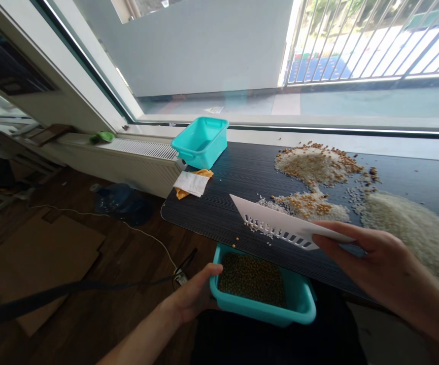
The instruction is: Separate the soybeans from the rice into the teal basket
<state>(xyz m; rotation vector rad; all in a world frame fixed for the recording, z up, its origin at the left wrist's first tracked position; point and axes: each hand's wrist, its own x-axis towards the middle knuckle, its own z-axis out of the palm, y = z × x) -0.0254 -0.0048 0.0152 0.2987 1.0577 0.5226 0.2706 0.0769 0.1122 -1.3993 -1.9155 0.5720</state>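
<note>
My left hand (pixel 196 294) grips the left end of a turquoise plastic bin (pixel 265 313), thumb over its rim. Small greenish-brown beans or lentils (pixel 251 279) cover the bin's floor; it sits just below the table's front edge. In my right hand (pixel 371 253) is a white slotted spatula (pixel 276 223), pinched by its handle. Its slotted edge faces down near the tabletop, beside scattered white grains. Behind the blade lies a small heap of white rice mixed with yellow kernels (pixel 310 205). A few yellow kernels (pixel 235 242) lie close to the table edge above the bin.
On the dark table (pixel 242 172), a larger mixed heap (pixel 314 165) lies near the window and a white rice pile (pixel 413 228) at right. An empty turquoise bin (pixel 202 142) and folded cloths (pixel 192 183) occupy the left end. A radiator (pixel 143 152) and water bottle (pixel 124 203) are further left.
</note>
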